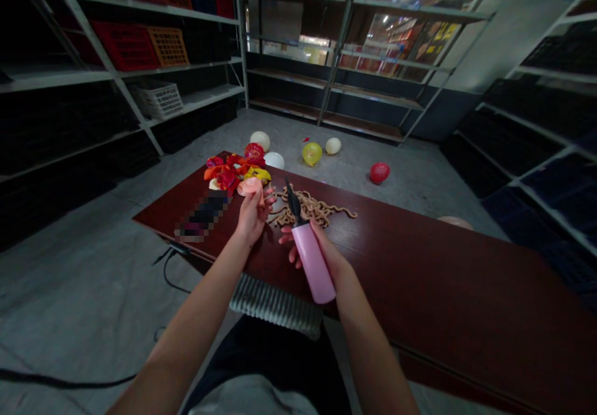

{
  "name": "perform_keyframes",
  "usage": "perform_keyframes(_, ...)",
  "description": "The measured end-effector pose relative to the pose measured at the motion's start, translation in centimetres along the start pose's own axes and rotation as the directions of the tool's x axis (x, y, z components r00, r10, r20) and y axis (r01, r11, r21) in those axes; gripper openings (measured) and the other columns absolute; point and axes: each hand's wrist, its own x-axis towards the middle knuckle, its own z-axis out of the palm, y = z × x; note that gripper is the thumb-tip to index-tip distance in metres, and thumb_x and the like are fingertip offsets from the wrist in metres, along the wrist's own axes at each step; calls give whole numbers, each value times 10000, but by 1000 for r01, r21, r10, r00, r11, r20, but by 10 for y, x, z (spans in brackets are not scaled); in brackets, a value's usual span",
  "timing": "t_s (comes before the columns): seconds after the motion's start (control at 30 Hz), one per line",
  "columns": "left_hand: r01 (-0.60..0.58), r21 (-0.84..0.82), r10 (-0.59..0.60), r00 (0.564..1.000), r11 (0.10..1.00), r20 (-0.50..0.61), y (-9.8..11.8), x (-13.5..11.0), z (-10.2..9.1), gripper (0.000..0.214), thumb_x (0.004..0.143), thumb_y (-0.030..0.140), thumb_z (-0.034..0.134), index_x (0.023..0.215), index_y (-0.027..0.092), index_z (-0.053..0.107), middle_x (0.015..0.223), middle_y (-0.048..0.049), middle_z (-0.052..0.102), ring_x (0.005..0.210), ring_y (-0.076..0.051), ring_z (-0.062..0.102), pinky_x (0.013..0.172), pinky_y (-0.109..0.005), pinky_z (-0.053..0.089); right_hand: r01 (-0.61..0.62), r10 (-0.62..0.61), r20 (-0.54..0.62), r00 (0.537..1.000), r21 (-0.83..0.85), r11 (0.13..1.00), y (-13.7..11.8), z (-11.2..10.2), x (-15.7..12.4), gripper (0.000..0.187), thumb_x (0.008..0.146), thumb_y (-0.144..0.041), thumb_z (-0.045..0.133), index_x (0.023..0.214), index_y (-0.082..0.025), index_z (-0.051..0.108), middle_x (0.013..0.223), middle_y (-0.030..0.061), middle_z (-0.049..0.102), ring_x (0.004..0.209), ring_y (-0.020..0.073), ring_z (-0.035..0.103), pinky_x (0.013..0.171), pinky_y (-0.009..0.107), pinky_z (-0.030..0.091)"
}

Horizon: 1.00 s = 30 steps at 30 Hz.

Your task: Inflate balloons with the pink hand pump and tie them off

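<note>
A pink balloon pump [313, 264] with a black nozzle rests in my right hand [321, 247], its fingers wrapped round the barrel. The nozzle points up and away from me. My left hand [254, 219] is closed on a limp pink balloon [252, 186], held above the table to the left of the pump. Behind it lies a pile of flat red, orange and yellow balloons [228, 175]. A heap of tan, twisted cord-like strands [312, 206] lies on the table just beyond the pump.
The dark red table [420, 259] stretches off to the right. A pixelated dark object [205, 213] lies at its left side. Inflated balloons, including a yellow one [312, 153] and a red one [379, 172], sit on the floor beyond. Shelves with crates [168, 46] line the room; cables [175, 275] hang at left.
</note>
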Motion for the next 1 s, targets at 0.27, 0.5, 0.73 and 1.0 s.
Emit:
perform_keyframes(0.27, -22, -67, 28, 996, 997, 88, 1, 2, 0, 186, 1019, 198, 486, 1174, 173, 585, 1271, -140, 675, 1026, -185, 690, 861, -277, 540, -115, 114, -19, 993, -151, 982, 3, 12, -5, 528, 961, -605, 438, 1219, -179, 613, 683, 36, 717, 544, 175, 672, 466, 261, 552)
perform_keyframes(0.5, 44, -22, -42, 994, 999, 98, -1, 2, 2, 202, 1013, 236, 527, 1192, 178, 602, 1290, -124, 666, 1040, -208, 681, 865, -306, 544, -107, 103, -28, 994, -172, 979, -3, 21, -8, 431, 941, -566, 516, 1148, -191, 563, 617, -7, 693, 441, 151, 620, 395, 235, 495)
perform_keyframes(0.73, 58, -46, -55, 997, 997, 57, 0, -1, 4, 174, 1054, 232, 447, 1158, 186, 579, 1225, -112, 695, 1004, -182, 685, 861, -289, 530, -68, 68, -8, 998, -161, 985, 2, 18, -6, 383, 943, -510, 529, 1168, -202, 551, 913, 48, 765, 449, 134, 632, 380, 242, 504)
perform_keyframes(1.0, 7, -78, -11, 999, 997, -48, 2, 4, 1, 150, 1048, 259, 485, 1165, 203, 561, 1201, -93, 703, 929, -155, 694, 859, -273, 529, -70, 70, -8, 998, -169, 983, 4, 17, -8, 395, 941, -529, 530, 1193, -226, 543, 920, 34, 762, 474, 126, 634, 410, 244, 526)
